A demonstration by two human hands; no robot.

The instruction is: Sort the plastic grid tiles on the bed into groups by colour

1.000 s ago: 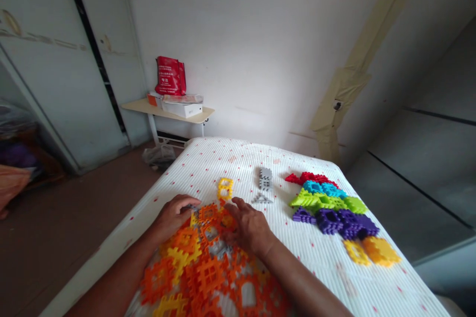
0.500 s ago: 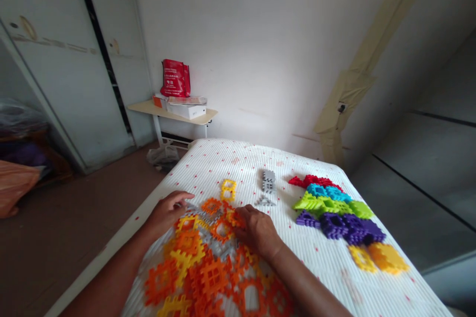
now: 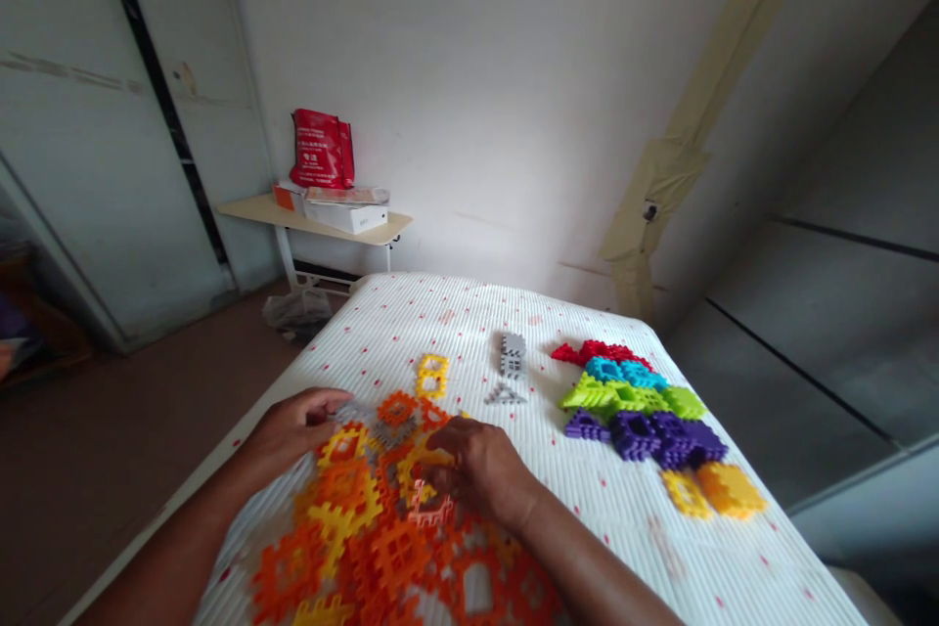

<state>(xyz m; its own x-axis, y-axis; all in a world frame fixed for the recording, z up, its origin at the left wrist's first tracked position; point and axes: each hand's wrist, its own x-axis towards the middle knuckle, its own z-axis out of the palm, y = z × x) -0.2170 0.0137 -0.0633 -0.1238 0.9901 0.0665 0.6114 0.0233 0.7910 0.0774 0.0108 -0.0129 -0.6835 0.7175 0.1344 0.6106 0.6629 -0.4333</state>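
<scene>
A mixed pile of orange, yellow and grey interlocking plastic building pieces (image 3: 400,553) lies on the bed in front of me. At the pile's far left edge, my left hand (image 3: 297,430) has its thumb and fingers closed on a grey building piece (image 3: 353,413), partly hidden. My right hand (image 3: 488,474) is over the middle of the pile, its fingers curled at a tilted orange building piece (image 3: 431,509); the fingertips are partly hidden. Just beyond the pile lies a yellow window-shaped piece (image 3: 432,376). Grey pieces (image 3: 513,357) and a grey triangular piece (image 3: 506,395) lie further right.
Sorted rows stand on the right: red (image 3: 605,353), light blue (image 3: 623,372), green (image 3: 631,398), purple (image 3: 664,438) and yellow-orange pieces (image 3: 732,491). A small table (image 3: 253,208) by the wall carries boxes (image 3: 348,217) and a red bag (image 3: 321,149).
My right hand has moved from the pile's right edge in over its middle, where an orange piece now tilts up. My left hand has come down onto the grey piece. The view has turned slightly right.
</scene>
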